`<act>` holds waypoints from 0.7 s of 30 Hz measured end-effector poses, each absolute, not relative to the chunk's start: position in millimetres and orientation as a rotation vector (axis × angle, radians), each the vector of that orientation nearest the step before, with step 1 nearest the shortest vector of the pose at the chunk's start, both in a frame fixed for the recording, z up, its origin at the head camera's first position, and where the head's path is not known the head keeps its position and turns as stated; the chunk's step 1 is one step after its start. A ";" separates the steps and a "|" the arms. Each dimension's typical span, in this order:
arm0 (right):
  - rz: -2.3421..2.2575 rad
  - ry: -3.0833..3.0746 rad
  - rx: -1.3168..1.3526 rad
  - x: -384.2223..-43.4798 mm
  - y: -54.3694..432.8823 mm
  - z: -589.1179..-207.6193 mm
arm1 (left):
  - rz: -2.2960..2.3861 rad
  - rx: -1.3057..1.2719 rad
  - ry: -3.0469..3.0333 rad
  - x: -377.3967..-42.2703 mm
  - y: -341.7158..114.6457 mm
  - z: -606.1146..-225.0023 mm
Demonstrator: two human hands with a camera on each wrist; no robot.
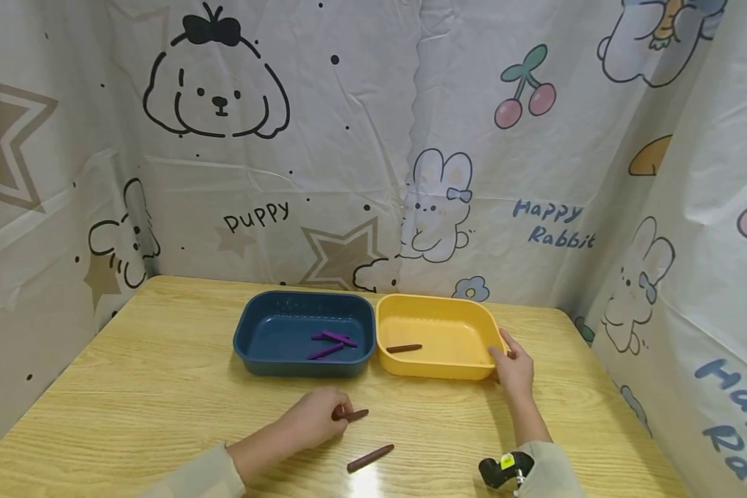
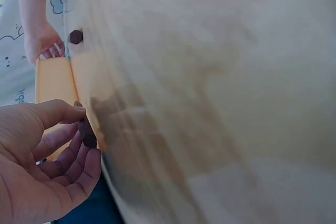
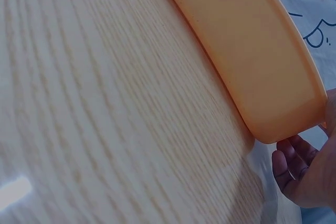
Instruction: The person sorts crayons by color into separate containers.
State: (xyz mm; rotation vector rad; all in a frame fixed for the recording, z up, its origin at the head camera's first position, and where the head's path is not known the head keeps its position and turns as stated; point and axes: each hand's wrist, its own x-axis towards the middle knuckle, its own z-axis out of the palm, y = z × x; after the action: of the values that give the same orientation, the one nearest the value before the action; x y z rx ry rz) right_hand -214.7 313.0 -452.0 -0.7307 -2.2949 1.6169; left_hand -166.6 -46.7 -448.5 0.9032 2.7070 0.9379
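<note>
In the head view my left hand [image 1: 317,416] is low over the table, in front of the bins. It pinches a brown crayon [image 1: 356,415] between thumb and fingers; the left wrist view shows the crayon's [image 2: 88,136] six-sided end. A second brown crayon [image 1: 370,458] lies on the table nearer to me. My right hand [image 1: 515,366] holds the right side of the yellow bin [image 1: 438,372], thumb at the rim and fingers against the outside. Inside that bin lies another brown crayon [image 1: 404,348].
A dark blue bin [image 1: 305,368] stands directly left of the yellow one, with several purple crayons [image 1: 333,339] inside. The wooden table [image 1: 162,387] is enclosed by a printed curtain [image 1: 348,138] at the back and sides.
</note>
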 end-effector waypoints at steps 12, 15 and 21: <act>1.607 -2.297 -0.736 -214.5 312.4 -451.5 | 0.913 0.921 2.730 -183.9 -42.6 -421.8; 1.607 -2.292 -0.736 -214.7 312.6 -451.4 | 0.927 0.926 2.720 -189.3 -39.9 -410.9; 1.618 -2.289 -0.731 -214.9 312.4 -451.0 | 0.932 0.941 2.746 -200.3 -37.2 -391.3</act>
State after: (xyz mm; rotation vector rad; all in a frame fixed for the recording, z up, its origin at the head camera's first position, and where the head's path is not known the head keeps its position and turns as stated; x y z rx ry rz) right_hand -214.9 312.4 -451.0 -0.7308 -2.2885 1.6181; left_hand -200.3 -37.2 -391.3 0.9408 2.7456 0.9319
